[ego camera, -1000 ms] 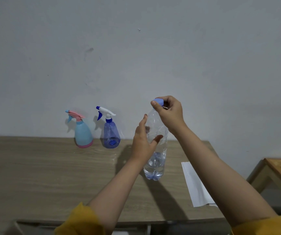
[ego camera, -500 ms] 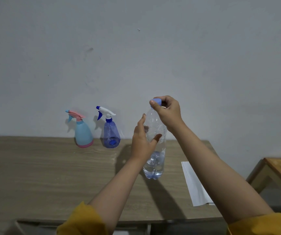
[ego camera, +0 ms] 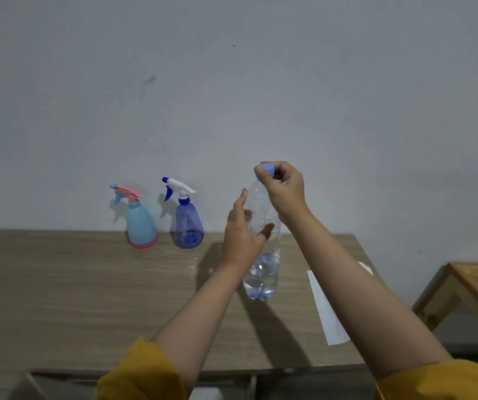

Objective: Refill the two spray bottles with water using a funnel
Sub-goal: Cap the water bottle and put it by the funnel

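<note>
Our left hand [ego camera: 243, 238] grips the clear plastic water bottle [ego camera: 262, 255] above the wooden tabletop [ego camera: 87, 284]; our right hand [ego camera: 284, 189] pinches its blue cap [ego camera: 267, 169]. Squeezing the thin wall could spurt water once uncapped. Pink-topped light-blue spray bottle [ego camera: 141, 223] and translucent dark-blue spray bottle [ego camera: 188, 223] stand by the wall, capped.
</note>
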The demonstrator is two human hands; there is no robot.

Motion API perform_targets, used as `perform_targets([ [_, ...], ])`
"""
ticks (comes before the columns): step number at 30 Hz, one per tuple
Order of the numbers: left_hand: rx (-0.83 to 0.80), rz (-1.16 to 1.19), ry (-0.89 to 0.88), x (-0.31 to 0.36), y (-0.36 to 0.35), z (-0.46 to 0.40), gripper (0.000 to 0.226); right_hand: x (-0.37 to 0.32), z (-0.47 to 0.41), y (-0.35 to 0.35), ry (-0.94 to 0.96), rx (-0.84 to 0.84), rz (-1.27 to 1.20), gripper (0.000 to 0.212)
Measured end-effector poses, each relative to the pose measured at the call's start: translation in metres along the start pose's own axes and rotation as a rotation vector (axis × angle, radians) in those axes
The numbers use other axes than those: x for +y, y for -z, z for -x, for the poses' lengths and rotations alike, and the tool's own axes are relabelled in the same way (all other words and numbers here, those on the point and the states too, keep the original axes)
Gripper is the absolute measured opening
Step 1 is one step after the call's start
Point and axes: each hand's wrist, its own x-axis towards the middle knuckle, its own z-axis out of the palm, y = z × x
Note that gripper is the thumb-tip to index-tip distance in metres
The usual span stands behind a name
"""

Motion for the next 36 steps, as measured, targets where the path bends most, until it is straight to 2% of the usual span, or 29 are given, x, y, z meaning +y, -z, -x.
perform_targets([
  [7,-0.075,-0.029,0.027,0.009,0.003,-0.001,0.091,0.0,0.004,0.004,0.006,-0.017,0.049,0.022],
  [12,-0.228,-0.083,0.097,-0.004,0.024,0.015,0.116,0.029,0.029,0.012,-0.011,-0.014,0.102,0.048],
  [16,-0.221,-0.284,0.177,-0.045,0.054,0.051,0.107,0.067,0.073,0.023,-0.057,-0.036,0.187,0.07],
  [20,-0.22,-0.471,0.332,-0.082,0.085,0.095,0.109,0.11,0.105,0.031,-0.169,-0.083,0.247,0.098],
  [25,-0.295,-0.567,0.459,-0.106,0.107,0.13,0.107,0.146,0.125,0.029,-0.243,-0.083,0.302,0.116],
  [27,-0.296,-0.57,0.47,-0.114,0.109,0.136,0.096,0.155,0.127,0.025,-0.246,-0.056,0.32,0.123],
  [31,-0.254,-0.536,0.475,-0.119,0.107,0.137,0.075,0.167,0.125,0.016,-0.236,-0.002,0.321,0.12],
  [36,-0.208,-0.493,0.441,-0.121,0.103,0.124,0.071,0.168,0.118,0.011,-0.204,0.104,0.326,0.081],
])
